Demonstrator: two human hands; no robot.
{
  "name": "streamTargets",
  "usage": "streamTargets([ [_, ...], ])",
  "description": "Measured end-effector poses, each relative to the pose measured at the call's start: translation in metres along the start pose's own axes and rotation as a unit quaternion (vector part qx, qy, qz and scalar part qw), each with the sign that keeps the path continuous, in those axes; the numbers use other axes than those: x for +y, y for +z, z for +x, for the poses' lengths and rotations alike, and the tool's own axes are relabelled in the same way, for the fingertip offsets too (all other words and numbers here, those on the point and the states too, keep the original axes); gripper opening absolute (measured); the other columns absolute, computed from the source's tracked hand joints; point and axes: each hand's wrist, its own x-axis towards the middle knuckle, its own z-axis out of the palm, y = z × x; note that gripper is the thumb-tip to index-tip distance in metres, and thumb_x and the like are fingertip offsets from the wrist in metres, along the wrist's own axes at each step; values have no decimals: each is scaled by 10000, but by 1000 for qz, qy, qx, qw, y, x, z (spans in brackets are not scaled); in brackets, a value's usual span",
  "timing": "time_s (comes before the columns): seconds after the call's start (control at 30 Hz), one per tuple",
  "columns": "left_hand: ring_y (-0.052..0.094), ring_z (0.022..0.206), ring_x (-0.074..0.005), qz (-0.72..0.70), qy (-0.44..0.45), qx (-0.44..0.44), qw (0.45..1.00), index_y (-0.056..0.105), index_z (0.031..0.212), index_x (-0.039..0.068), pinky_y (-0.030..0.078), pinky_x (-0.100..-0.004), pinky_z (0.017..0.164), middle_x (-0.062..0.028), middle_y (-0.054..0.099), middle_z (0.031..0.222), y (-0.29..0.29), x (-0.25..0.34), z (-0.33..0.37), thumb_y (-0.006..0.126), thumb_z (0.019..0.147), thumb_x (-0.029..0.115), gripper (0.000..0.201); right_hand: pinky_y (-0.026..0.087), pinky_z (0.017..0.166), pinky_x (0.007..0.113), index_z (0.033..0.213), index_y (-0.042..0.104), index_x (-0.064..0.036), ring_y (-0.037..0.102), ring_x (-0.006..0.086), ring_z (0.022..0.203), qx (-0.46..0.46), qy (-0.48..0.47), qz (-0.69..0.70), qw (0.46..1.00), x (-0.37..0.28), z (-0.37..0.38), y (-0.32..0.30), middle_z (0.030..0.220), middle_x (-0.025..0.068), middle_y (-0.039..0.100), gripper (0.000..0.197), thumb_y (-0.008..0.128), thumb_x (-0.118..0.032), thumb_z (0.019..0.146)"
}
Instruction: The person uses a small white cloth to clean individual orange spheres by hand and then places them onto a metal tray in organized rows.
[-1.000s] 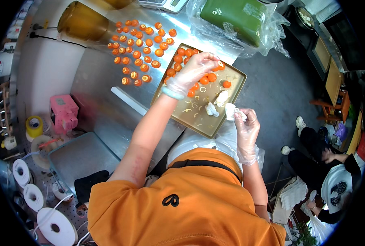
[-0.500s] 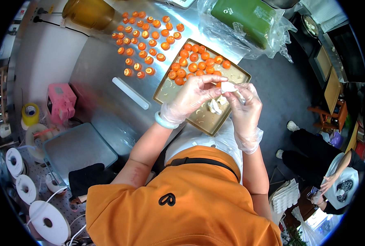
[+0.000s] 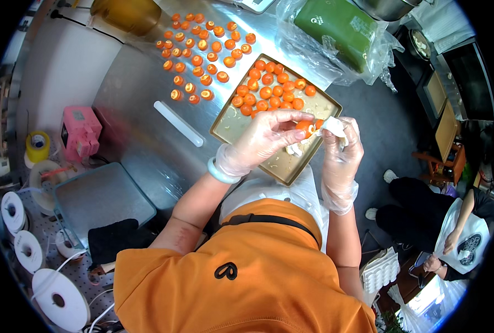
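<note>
Both hands wear clear plastic gloves, above the lower right part of a shallow gold baking tray (image 3: 233, 129). My left hand (image 3: 266, 136) pinches a small round orange fruit (image 3: 304, 128), cherry-tomato-like, with a pale ring at its right end. Just right of it, my right hand (image 3: 340, 152) is closed on a crumpled white tissue-like piece (image 3: 333, 127), its edge close to the fruit. Whole orange fruits (image 3: 267, 79) fill the tray's far part. More white crumpled material (image 3: 294, 150) lies in it, partly behind my left hand, with pale shreds scattered about.
Several orange pieces with pale cut tops (image 3: 202, 44) stand on the steel table (image 3: 141, 94). A white translucent bar (image 3: 178, 124) lies left of the tray. Behind are a green package in clear plastic (image 3: 335, 33) and an amber container (image 3: 126, 16). Another person (image 3: 452, 233) is at the right.
My right hand has moved slightly right and down with the white piece, away from the fruit. The orange fruit now shows more between my left fingers. The view has shifted slightly.
</note>
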Motion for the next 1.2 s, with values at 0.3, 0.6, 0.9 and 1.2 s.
streamTargets([
  [0.3, 569, 1069, -156, 231, 164, 28, 959, 592, 1171, -52, 464, -294, 925, -119, 597, 1160, -1, 0, -10, 654, 847, 10, 336, 471, 685, 266, 887, 626, 9, 584, 160, 763, -22, -17, -32, 999, -11, -6, 12, 853, 69, 581, 169, 705, 60, 747],
  [0.6, 557, 1083, -143, 50, 75, 32, 995, 565, 1214, -41, 453, -289, 944, -102, 592, 1180, -4, -4, -16, 620, 878, 19, 346, 448, 733, 226, 922, 636, 15, 543, 69, 784, 3, 209, 108, 972, -15, -5, 4, 859, 15, 616, 92, 676, -22, 848],
  [0.9, 570, 1041, -127, 38, 60, 54, 996, 564, 1211, -45, 473, -267, 905, -84, 601, 1163, -7, -4, -16, 616, 886, 24, 336, 457, 589, 245, 1005, 658, -20, 558, 118, 671, -62, -15, -81, 995, -13, -7, 13, 820, 52, 595, 213, 682, 31, 800],
  [1.2, 557, 1046, -106, 56, 110, 91, 988, 561, 1223, -26, 473, -250, 891, -68, 596, 1188, -11, -23, -12, 593, 896, -2, 329, 480, 629, 306, 995, 677, -67, 591, 216, 698, -66, -150, -212, 963, -12, -19, 25, 795, 92, 563, 330, 694, 95, 709],
])
